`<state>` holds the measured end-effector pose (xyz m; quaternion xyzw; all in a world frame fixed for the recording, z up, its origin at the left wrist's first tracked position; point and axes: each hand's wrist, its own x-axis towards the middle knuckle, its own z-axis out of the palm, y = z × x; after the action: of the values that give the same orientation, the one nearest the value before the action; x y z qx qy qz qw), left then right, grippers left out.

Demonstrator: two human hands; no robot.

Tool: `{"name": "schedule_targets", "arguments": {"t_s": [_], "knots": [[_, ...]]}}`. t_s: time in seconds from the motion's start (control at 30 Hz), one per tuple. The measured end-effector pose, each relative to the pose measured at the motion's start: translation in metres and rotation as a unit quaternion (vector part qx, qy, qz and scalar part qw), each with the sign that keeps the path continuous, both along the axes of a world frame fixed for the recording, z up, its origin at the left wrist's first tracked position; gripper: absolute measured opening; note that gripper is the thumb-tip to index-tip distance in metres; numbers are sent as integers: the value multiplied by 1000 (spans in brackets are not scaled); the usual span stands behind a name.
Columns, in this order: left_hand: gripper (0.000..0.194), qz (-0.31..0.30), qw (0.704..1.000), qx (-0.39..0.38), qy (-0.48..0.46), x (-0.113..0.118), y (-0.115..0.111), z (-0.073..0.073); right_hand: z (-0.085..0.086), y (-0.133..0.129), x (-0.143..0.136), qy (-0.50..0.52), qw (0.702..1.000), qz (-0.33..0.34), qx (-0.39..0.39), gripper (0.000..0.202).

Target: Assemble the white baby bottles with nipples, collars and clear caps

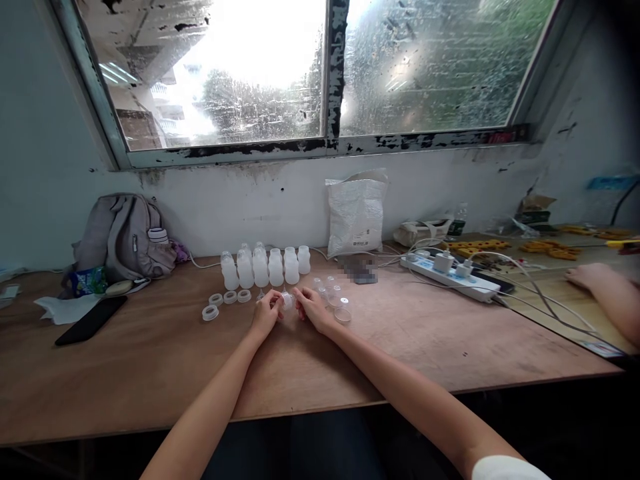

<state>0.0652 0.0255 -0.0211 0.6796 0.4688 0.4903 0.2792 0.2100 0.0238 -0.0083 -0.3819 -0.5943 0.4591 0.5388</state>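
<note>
A grey backpack (119,233) sits by the wall (260,207) behind a black phone (91,321); a white mailer bag (356,217) stands left of a power strip (453,279).

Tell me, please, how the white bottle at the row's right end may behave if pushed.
The white bottle would probably tip if pushed near its top, since it stands upright and is taller than wide. Once fallen, it may roll, because its sides look rounded. It is likely light for its size, as it looks like frosted plastic.
</note>
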Motion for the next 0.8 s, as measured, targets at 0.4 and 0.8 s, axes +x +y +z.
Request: {"name": "schedule_targets", "arguments": {"t_s": [0.4, 0.8], "knots": [[18, 16, 1000, 16, 5, 4, -3, 5, -1, 0, -3, 20, 1000, -11, -14, 38], [28, 165, 975, 72, 134, -11, 27, 49, -7, 4, -2, 22, 999, -37, -5, 28]]}}
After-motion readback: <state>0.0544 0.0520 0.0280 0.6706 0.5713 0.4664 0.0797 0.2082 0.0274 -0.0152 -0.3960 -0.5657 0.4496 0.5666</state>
